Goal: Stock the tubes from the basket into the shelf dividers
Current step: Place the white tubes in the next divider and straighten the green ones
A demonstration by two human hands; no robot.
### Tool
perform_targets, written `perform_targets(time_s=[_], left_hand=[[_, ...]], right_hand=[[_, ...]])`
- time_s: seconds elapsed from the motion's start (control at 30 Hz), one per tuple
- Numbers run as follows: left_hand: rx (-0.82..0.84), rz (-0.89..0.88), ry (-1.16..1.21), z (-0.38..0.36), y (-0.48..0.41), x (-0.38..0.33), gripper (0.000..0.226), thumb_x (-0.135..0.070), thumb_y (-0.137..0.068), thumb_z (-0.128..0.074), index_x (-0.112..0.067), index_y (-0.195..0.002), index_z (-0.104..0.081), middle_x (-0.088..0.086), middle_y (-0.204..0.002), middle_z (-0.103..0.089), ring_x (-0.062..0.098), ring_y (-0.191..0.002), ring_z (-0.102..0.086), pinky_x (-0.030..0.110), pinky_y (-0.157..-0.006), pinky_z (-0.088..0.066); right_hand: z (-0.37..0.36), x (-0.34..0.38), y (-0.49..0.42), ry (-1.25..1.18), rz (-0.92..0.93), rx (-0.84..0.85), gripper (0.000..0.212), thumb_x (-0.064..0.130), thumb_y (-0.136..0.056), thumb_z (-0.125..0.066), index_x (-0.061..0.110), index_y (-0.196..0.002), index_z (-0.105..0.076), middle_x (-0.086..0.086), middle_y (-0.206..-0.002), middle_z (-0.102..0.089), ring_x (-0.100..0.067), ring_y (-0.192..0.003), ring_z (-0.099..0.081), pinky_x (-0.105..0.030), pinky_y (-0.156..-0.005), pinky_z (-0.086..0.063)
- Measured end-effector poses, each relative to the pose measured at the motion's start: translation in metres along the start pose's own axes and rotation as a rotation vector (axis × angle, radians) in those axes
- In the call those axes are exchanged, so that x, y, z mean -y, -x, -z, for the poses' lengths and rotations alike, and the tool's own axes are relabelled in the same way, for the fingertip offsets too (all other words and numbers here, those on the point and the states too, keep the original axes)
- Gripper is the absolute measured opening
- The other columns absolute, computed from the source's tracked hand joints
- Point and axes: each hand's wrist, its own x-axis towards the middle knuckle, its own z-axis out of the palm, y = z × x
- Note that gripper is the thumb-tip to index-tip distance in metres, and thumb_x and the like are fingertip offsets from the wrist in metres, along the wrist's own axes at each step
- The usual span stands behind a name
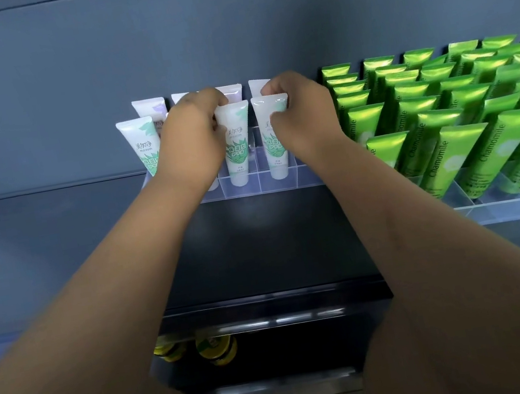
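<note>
Tubes (238,145): upright, caps down, in clear dividers (250,186).
Right hand (302,117): pinches rightmost tube (274,149), long axis vertical.
Left hand (194,139): curled round hidden tube (214,186).

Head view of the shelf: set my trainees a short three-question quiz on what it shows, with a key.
1. True or false: the green Chamomile tubes stand to the right of the clear divider.
2. The fingers of the right hand pinch: a) a green tube, b) a white tube, c) nothing.
3. Fill in: that tube stands with its cap pointing ____.
Key: 1 true; 2 b; 3 down.
</note>
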Motion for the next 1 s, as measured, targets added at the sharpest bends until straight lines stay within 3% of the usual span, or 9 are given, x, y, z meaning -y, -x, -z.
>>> perform_targets(time_s=[0.17, 0.3, 0.4, 0.73, 1.0], left_hand=[[-0.009, 0.013, -0.022, -0.0009, 0.0016, 0.0021, 0.039, 0.004, -0.086, -0.052, -0.009, -0.12, -0.065, 0.015, -0.104, -0.065, 0.031, -0.095, -0.059, 0.032, -0.08, -0.044], [-0.014, -0.013, -0.037, -0.0021, 0.003, 0.0015, 0.043, 0.006, -0.086, -0.049, -0.007, -0.125, -0.063, 0.018, -0.114, -0.062, 0.035, -0.095, -0.06, 0.04, -0.087, -0.05], [-0.025, -0.03, -0.071, -0.0039, 0.0042, 0.0033, 0.046, 0.008, -0.084, -0.047, -0.006, -0.126, -0.062, 0.018, -0.117, -0.061, 0.037, -0.096, -0.06, 0.041, -0.084, -0.051], [-0.057, -0.171, -0.225, -0.0056, 0.0053, 0.0038, 0.045, 0.013, -0.075, -0.05, 0.0, -0.116, -0.065, 0.022, -0.115, -0.063, 0.044, -0.108, -0.054, 0.05, -0.088, -0.049], [-0.074, -0.272, -0.37, -0.0061, 0.0035, 0.0068, 0.042, 0.007, -0.073, -0.055, -0.005, -0.111, -0.067, 0.012, -0.108, -0.069, 0.044, -0.11, -0.053, 0.05, -0.081, -0.049]], right_hand=[[0.0015, -0.0014, -0.0007, 0.152, 0.102, -0.003, 0.053, -0.006, -0.08, -0.053, 0.018, -0.125, -0.066, -0.003, -0.128, -0.064, -0.021, -0.115, -0.059, -0.022, -0.091, -0.042], [0.0018, -0.002, -0.0002, 0.181, 0.144, 0.0, 0.053, -0.007, -0.08, -0.054, 0.018, -0.125, -0.065, -0.003, -0.129, -0.063, -0.021, -0.116, -0.059, -0.024, -0.093, -0.043], [0.0026, -0.0018, 0.0, 0.187, 0.166, 0.011, 0.053, -0.008, -0.079, -0.054, 0.017, -0.124, -0.066, -0.005, -0.128, -0.063, -0.022, -0.116, -0.059, -0.027, -0.094, -0.046], [0.004, -0.0029, 0.001, 0.18, 0.177, 0.012, 0.051, -0.007, -0.081, -0.055, 0.018, -0.124, -0.066, -0.004, -0.129, -0.064, -0.022, -0.117, -0.059, -0.03, -0.097, -0.047], [0.0019, -0.003, 0.003, 0.195, 0.203, 0.022, 0.052, -0.007, -0.081, -0.055, 0.018, -0.126, -0.065, -0.006, -0.129, -0.063, -0.025, -0.117, -0.059, -0.033, -0.096, -0.048]])
